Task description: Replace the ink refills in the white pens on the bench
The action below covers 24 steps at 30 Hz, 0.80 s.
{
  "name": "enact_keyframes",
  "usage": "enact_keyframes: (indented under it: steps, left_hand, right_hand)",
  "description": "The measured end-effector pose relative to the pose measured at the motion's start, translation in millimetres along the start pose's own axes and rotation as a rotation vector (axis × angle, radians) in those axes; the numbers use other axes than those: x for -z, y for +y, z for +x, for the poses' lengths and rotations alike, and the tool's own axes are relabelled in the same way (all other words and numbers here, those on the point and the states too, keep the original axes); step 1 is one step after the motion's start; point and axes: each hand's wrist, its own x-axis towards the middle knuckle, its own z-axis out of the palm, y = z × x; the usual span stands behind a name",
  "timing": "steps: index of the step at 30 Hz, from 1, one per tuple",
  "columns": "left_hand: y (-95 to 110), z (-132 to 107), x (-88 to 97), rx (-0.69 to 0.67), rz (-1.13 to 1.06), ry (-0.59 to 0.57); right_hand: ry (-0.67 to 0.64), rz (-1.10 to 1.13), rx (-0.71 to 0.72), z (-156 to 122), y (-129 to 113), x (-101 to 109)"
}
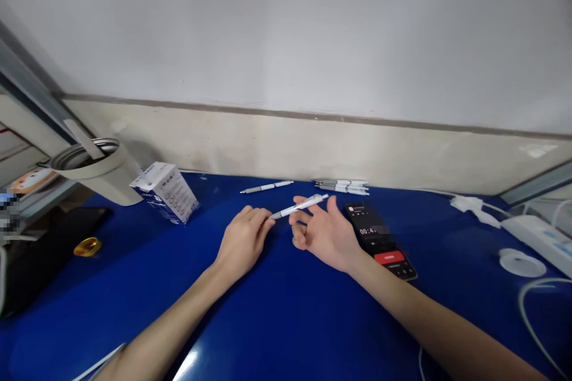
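A white retractable pen [300, 206] with a grey metal tip hangs above the blue table [290, 321], slanting between my hands. My right hand [324, 235] has it between the spread thumb and fingers. The fingertips of my left hand [243, 241] are right at its tip, and I cannot tell whether they grip it. Behind my hands lie a single white-and-grey pen [267, 187] and a small bundle of similar pens [342, 186]. A black smartphone [379, 241] showing a timer lies beside my right hand, partly under its fingers' shadow.
A white-and-blue printed box [165, 192] and a tipped cream tumbler [96, 169] stand at the left, near a dark flat object [53, 256] and a gold ring [87, 246]. A white power strip [543, 238] and white cables [531, 315] lie at the right. A cream wall [286, 143] rises behind.
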Motion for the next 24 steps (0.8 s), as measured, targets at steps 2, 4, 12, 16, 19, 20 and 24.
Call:
enact_keyframes:
  steps: [2, 4, 12, 16, 19, 20, 24]
  left_hand:
    - [0.9, 0.4, 0.9, 0.004, -0.005, -0.028]
    - [2.8, 0.9, 2.0, 0.0, -0.001, -0.051]
    - [5.7, 1.7, 3.3, -0.002, 0.009, -0.069]
    - [4.5, 1.4, 3.2, -0.004, 0.011, -0.081]
    - [4.5, 1.0, 3.1, 0.002, 0.011, -0.082]
    - [4.7, 0.9, 3.0, 0.005, 0.014, -0.081]
    - [5.8, 0.6, 3.3, 0.004, 0.028, -0.072]
  right_hand:
    - [0.016, 0.051, -0.025, -0.1, -1.8, -1.4]
    - [0.049, 0.032, -0.039, 0.4, -3.2, -2.7]
    - [0.151, -0.113, -0.039, 0.8, -3.3, -5.6]
    - [0.118, -0.1, -0.044, 2.4, -2.3, -3.3]
    - [0.11, -0.108, -0.042, 3.2, -2.0, -2.5]
    - [0.118, -0.122, -0.042, 3.3, -2.1, -2.5]
    - [0.146, -0.185, -0.045, 3.2, -2.7, -2.9]
